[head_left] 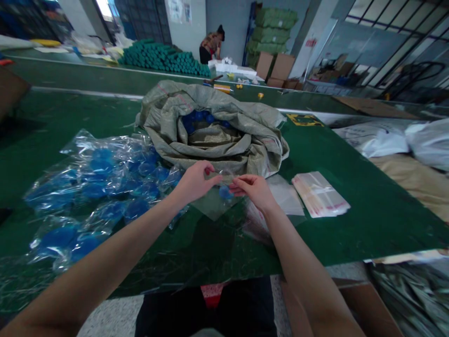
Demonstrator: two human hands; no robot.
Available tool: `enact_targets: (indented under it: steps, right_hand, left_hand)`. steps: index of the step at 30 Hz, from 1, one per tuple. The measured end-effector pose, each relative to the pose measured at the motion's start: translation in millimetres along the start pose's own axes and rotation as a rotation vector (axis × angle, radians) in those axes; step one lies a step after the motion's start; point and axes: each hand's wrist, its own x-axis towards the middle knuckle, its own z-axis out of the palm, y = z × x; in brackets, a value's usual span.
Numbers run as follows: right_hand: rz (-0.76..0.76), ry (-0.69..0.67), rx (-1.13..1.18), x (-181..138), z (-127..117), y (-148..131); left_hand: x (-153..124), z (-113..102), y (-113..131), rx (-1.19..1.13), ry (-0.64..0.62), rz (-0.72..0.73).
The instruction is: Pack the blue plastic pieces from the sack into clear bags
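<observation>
Just in front of the sack, a clear plastic bag [212, 208] hangs between my two hands, with a small blue round piece [225, 192] in or behind it. My left hand [199, 181] pinches the bag's upper edge from the left. On the other side, the fingers of my right hand [253, 187] are pressed together on its right edge. Blue discs in clear bags [101, 164] lie heaped left of my left hand. Beyond both hands sits an open woven sack [259, 157], its rim rolled down, with blue pieces [198, 119] inside.
Loose clear bags [286, 196] and a stack of flat bags [321, 194] lie to the right on the green table [372, 215]. Behind are teal rolls [161, 58], a tape roll [222, 88] and another person [211, 44]. A cardboard box [368, 309] stands at lower right.
</observation>
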Motion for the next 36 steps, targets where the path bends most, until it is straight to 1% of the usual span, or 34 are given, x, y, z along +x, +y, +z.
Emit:
enact_targets:
  steps: [2, 3, 4, 6, 8, 9, 12, 15, 17, 19, 21, 22, 23, 24, 25, 26, 27, 28, 29, 31, 33, 34, 36]
  right_hand:
    - [-0.054, 0.086, 0.044, 0.1, 2.3, -0.2]
    - [-0.086, 0.126, 0.059, -0.3, 3.9, -1.0]
    - [-0.116, 0.162, 0.066, -0.8, 5.6, -2.6]
    - [-0.151, 0.209, 0.067, -2.2, 9.2, -7.9]
    - [-0.153, 0.212, 0.080, -2.8, 11.9, -15.6]
    - [-0.147, 0.198, 0.093, -2.5, 12.8, -20.0]
    - [-0.147, 0.136, 0.114, 1.6, 14.7, -32.2]
    - [-0.154, 0.119, 0.068, 9.9, 17.2, -39.4]
    - [-0.163, 0.125, -0.002, 16.4, 19.4, -41.6]
    - [-0.239, 0.164, -0.156, 22.7, 20.9, -44.1]
    - [-0.413, 0.226, -0.410, 28.5, 21.1, -48.7]
    - [-0.523, 0.224, -0.550, 31.2, 20.6, -52.0]
    - [-0.629, 0.179, -0.683, 33.7, 19.8, -55.8]
    - [-0.721, 0.095, -0.800, 36.0, 18.8, -59.6]
    - [-0.791, -0.010, -0.893, 38.2, 17.8, -63.1]
    - [-0.843, -0.108, -0.960, 40.4, 16.8, -66.1]
    - [-0.882, -0.175, -1.006, 42.4, 16.0, -68.2]
    - [-0.913, -0.203, -1.034, 44.4, 15.3, -69.5]
    - [-0.939, -0.200, -1.045, 46.2, 14.8, -69.9]
    - [-0.977, -0.177, -1.038, 48.8, 14.6, -69.3]
    - [-0.992, -0.129, -1.021, 49.1, 15.8, -68.3]
    - [-0.991, -0.055, -1.003, 48.4, 17.0, -68.1]
    - [-0.940, 0.202, -0.925, 45.9, 20.4, -68.0]
  left_hand:
    - [-3.0, 1.6, 8.0, 0.065, 0.155, 0.068]
    - [-4.0, 2.6, 12.9, 0.087, 0.185, 0.099]
    - [-4.2, 3.5, 17.8, 0.096, 0.174, 0.121]
    - [-1.6, 5.3, 26.0, 0.072, 0.082, 0.138]
    - [4.9, 6.4, 30.1, 0.014, -0.002, 0.130]
    - [9.0, 6.6, 30.5, -0.017, -0.019, 0.122]
    - [20.7, 5.4, 27.2, -0.098, 0.000, 0.099]
    - [27.6, 2.1, 21.6, -0.160, -0.001, 0.092]
    - [30.2, -1.3, 17.4, -0.174, -0.014, 0.090]
    - [32.5, -6.9, 12.8, -0.164, 0.003, 0.080]
    - [34.8, -16.1, 7.6, -0.145, 0.095, 0.066]
    - [35.7, -22.0, 5.2, -0.138, 0.152, 0.076]
    - [36.4, -28.4, 2.9, -0.136, 0.194, 0.106]
    - [37.0, -34.9, 1.1, -0.135, 0.204, 0.158]
    - [37.3, -40.8, -0.4, -0.130, 0.176, 0.228]
    - [37.6, -45.6, -1.5, -0.121, 0.122, 0.299]
    - [37.9, -48.8, -2.3, -0.105, 0.062, 0.357]
    - [38.3, -50.4, -2.8, -0.082, 0.011, 0.394]
    - [38.9, -50.4, -3.3, -0.057, -0.026, 0.408]
    - [40.6, -46.4, -4.2, -0.024, -0.070, 0.382]
    - [41.8, -40.0, -4.7, -0.013, -0.073, 0.336]
    - [41.9, -36.7, -4.6, -0.002, -0.039, 0.315]
    - [40.2, -30.8, -3.6, 0.072, 0.109, 0.277]
